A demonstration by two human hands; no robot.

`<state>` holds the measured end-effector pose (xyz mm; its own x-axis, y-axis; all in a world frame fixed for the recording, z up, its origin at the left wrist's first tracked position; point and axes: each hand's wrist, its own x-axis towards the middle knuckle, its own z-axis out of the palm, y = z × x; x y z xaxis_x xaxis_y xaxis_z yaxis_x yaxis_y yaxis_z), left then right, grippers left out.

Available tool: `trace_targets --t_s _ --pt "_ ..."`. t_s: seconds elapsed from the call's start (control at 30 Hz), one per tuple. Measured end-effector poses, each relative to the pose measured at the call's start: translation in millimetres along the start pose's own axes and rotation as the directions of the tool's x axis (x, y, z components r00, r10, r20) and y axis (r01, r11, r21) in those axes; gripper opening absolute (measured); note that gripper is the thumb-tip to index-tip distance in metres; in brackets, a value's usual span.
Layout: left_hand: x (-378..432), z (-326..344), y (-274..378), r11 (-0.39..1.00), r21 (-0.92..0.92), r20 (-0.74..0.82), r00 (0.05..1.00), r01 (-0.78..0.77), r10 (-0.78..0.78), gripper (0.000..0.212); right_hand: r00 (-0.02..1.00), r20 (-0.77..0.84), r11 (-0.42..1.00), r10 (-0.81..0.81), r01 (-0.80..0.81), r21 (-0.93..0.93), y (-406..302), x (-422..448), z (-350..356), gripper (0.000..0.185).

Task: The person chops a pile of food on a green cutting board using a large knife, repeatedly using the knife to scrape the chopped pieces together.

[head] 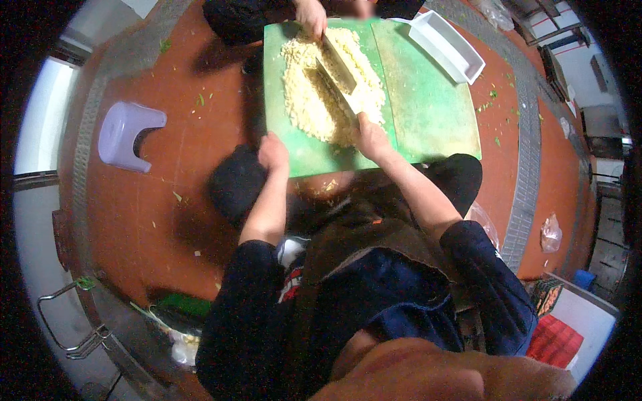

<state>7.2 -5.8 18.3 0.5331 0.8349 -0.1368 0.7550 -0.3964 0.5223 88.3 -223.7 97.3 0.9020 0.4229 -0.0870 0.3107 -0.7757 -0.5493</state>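
Note:
My right hand [371,136] is closed around the handle end of a cleaver [337,90], whose blade slants up and left over a spread of finely chopped pale yellow food [306,108]. The chopped pieces lie on the left part of a large green cutting board [431,120]. At the board's near left corner, my left hand [274,151] rests on the edge, fingers curled; whether it grips the board is unclear. Across the board, another person's hand [312,19] holds a second cleaver [342,62], close beside mine and roughly parallel to it.
A white rectangular plastic container [446,47] lies on the board's far right corner. On the reddish-brown floor at left stands a pale purple plastic stool [125,135]. Metal drain grating [524,175] runs along the right. Green scraps and a clear plastic bag [550,233] lie on the floor.

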Motion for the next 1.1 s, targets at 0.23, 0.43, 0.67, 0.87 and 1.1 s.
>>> trace_targets --t_s 0.23,0.43,0.67,0.87,1.1 --pt "3.7 1.5 -0.9 0.999 0.009 -0.034 0.999 -0.033 0.033 0.042 0.998 0.026 0.999 -0.05 0.05 0.003 -1.6 -2.4 9.9 0.024" --pt "-2.0 -0.9 -3.4 1.0 -0.002 -0.04 0.999 -0.027 0.027 0.042 0.997 -0.006 0.996 -0.078 0.078 0.04 -10.9 -10.7 8.1 0.027" --pt "1.6 -4.3 -4.9 1.0 0.007 -0.02 1.0 0.022 -0.022 0.044 0.991 -0.031 0.99 -0.129 0.131 0.059 -18.0 -13.9 8.4 0.03" --pt "4.0 2.4 -5.3 1.0 0.002 -0.012 1.0 0.009 -0.009 0.044 0.995 0.03 0.995 -0.094 0.093 0.025 -6.9 -2.1 6.9 0.03" --pt "0.9 2.8 -0.1 1.0 -0.008 -0.018 1.0 -0.004 0.003 0.043 0.997 -0.007 0.996 -0.081 0.081 0.04 0.0 -5.1 8.2 0.029"
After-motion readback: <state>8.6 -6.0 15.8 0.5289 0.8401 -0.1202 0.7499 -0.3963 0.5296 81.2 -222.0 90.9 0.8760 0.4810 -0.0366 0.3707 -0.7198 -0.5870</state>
